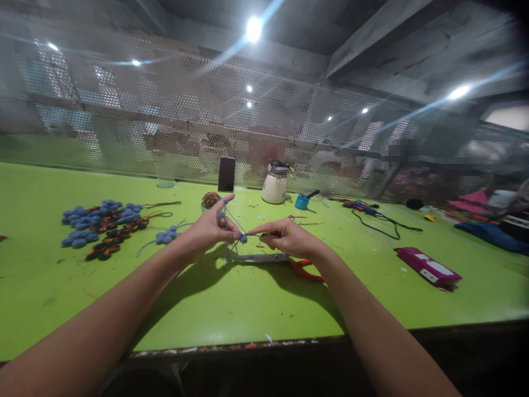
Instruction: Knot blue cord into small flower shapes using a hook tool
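Between the thumb and fingers of my left hand (212,225) a small blue crochet piece (243,238) is pinched. Blue yarn (233,219) runs over its raised index finger down to the piece. My right hand (287,237) grips a thin crochet hook (253,235), its tip meeting the piece. Under my hands lie scissors (306,270) with orange handles and long metal blades. Behind my left hand sits a multicoloured yarn ball (210,199). A single blue crocheted flower (166,236) with loose tails lies left of my left wrist.
Blue crocheted flowers (81,218) and dark orange-black ones (108,242) are heaped at left. Toward the mesh partition (185,132) stand a phone-like dark panel (226,174), a pale jug (275,184) and a blue pot (302,202). Cables (372,212) and a purple box (428,267) lie right.
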A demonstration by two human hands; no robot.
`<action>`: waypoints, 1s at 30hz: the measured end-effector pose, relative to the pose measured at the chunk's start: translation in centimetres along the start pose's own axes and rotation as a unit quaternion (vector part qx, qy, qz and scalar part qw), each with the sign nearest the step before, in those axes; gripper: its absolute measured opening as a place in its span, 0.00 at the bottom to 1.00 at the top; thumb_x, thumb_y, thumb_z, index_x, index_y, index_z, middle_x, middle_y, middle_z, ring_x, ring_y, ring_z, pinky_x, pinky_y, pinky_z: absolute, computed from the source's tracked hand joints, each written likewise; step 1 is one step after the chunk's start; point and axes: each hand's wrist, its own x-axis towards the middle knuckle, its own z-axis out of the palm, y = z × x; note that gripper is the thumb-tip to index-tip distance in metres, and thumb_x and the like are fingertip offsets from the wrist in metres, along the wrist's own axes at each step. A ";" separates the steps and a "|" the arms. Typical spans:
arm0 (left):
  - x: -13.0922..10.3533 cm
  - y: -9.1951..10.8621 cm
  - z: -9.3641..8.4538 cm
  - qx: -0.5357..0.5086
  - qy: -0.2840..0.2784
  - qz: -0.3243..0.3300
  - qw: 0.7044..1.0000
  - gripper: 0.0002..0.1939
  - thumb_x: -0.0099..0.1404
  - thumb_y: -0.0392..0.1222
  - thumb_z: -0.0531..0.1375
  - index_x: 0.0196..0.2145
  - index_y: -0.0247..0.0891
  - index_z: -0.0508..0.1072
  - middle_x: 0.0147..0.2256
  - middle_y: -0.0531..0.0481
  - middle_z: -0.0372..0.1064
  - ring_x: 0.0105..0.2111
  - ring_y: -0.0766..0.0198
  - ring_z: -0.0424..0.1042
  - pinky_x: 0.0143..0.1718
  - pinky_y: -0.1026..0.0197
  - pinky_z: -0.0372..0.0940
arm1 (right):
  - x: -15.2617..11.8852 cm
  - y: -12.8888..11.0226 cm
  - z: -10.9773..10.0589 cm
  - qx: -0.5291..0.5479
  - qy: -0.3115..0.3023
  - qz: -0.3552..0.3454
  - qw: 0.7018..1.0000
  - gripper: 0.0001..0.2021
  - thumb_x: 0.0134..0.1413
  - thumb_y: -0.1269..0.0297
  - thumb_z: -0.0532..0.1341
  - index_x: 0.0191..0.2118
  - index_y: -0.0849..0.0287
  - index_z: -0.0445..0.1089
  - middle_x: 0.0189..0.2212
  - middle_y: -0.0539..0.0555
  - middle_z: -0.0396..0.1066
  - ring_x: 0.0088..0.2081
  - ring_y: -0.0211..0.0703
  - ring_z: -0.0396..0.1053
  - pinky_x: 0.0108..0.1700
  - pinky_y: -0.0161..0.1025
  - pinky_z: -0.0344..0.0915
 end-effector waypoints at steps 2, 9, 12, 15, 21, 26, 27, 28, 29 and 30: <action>0.0 0.0 0.0 0.002 -0.001 -0.001 1.000 0.53 0.47 0.28 0.66 0.64 0.38 0.42 0.22 0.54 0.70 0.23 0.66 0.68 0.28 0.63 0.62 | -0.1 -0.2 -0.1 -0.035 -0.001 -0.007 0.999 0.17 0.52 0.71 0.56 0.47 0.59 0.74 0.21 0.48 0.63 0.22 0.32 0.50 0.26 0.32 0.51; 0.1 0.0 0.1 0.024 0.002 -0.015 1.000 0.52 0.46 0.27 0.66 0.64 0.37 0.42 0.22 0.53 0.71 0.23 0.66 0.69 0.26 0.64 0.62 | -0.4 -0.6 -0.2 -0.103 -0.018 -0.024 0.994 0.17 0.53 0.72 0.56 0.48 0.57 0.73 0.23 0.49 0.70 0.22 0.32 0.52 0.27 0.31 0.52; 0.1 0.1 0.2 0.026 0.001 -0.023 0.999 0.52 0.47 0.26 0.65 0.64 0.37 0.42 0.22 0.53 0.72 0.23 0.65 0.70 0.27 0.64 0.63 | -0.4 -0.6 -0.1 -0.113 -0.016 -0.033 0.993 0.18 0.53 0.73 0.56 0.48 0.57 0.73 0.28 0.52 0.73 0.24 0.33 0.57 0.29 0.31 0.54; 0.1 0.0 0.1 0.034 0.004 -0.024 0.999 0.52 0.47 0.26 0.66 0.63 0.37 0.43 0.22 0.53 0.72 0.23 0.65 0.70 0.27 0.64 0.63 | -0.4 -0.6 0.0 -0.140 -0.012 -0.030 0.990 0.18 0.53 0.72 0.55 0.49 0.55 0.72 0.26 0.51 0.73 0.23 0.34 0.57 0.28 0.31 0.54; 0.4 -0.3 0.0 0.050 0.011 -0.008 0.999 0.52 0.45 0.26 0.66 0.63 0.34 0.43 0.21 0.54 0.71 0.23 0.65 0.70 0.28 0.62 0.63 | -0.5 -0.8 0.5 -0.177 0.003 -0.017 0.984 0.19 0.54 0.71 0.55 0.52 0.52 0.70 0.23 0.51 0.72 0.22 0.34 0.55 0.27 0.31 0.52; 0.3 -0.4 0.2 0.041 0.019 -0.014 0.999 0.51 0.46 0.27 0.66 0.63 0.33 0.44 0.20 0.55 0.70 0.23 0.64 0.70 0.28 0.62 0.64 | -0.5 -1.2 1.0 -0.188 0.012 -0.006 0.982 0.21 0.54 0.73 0.54 0.52 0.50 0.69 0.27 0.53 0.74 0.25 0.36 0.60 0.30 0.32 0.54; 0.4 -0.4 0.2 0.037 0.019 -0.015 0.999 0.51 0.46 0.26 0.65 0.63 0.33 0.44 0.20 0.55 0.70 0.23 0.64 0.71 0.28 0.62 0.64 | -0.5 -1.3 1.1 -0.194 0.014 0.001 0.981 0.21 0.54 0.74 0.54 0.52 0.51 0.69 0.29 0.53 0.75 0.26 0.36 0.61 0.30 0.32 0.54; 0.4 -0.5 0.3 0.036 0.020 -0.015 0.999 0.51 0.46 0.26 0.65 0.63 0.33 0.44 0.19 0.55 0.70 0.23 0.64 0.71 0.28 0.61 0.64 | -0.5 -1.4 1.2 -0.201 0.016 0.008 0.979 0.21 0.54 0.74 0.54 0.52 0.51 0.69 0.30 0.54 0.75 0.26 0.36 0.61 0.30 0.32 0.54; 0.4 -0.5 0.3 0.038 0.020 -0.015 0.999 0.50 0.46 0.26 0.65 0.63 0.33 0.44 0.19 0.55 0.70 0.23 0.64 0.71 0.28 0.61 0.64 | -0.5 -1.6 1.4 -0.208 0.017 0.016 0.978 0.21 0.54 0.75 0.54 0.52 0.51 0.69 0.30 0.54 0.75 0.26 0.36 0.62 0.30 0.32 0.54; 0.4 -0.6 0.3 0.046 0.022 -0.014 0.999 0.50 0.46 0.26 0.64 0.63 0.33 0.44 0.19 0.55 0.70 0.22 0.64 0.71 0.28 0.62 0.64 | -0.5 -1.7 1.5 -0.214 0.018 0.023 0.976 0.22 0.54 0.75 0.54 0.52 0.51 0.69 0.31 0.54 0.75 0.27 0.36 0.63 0.30 0.32 0.54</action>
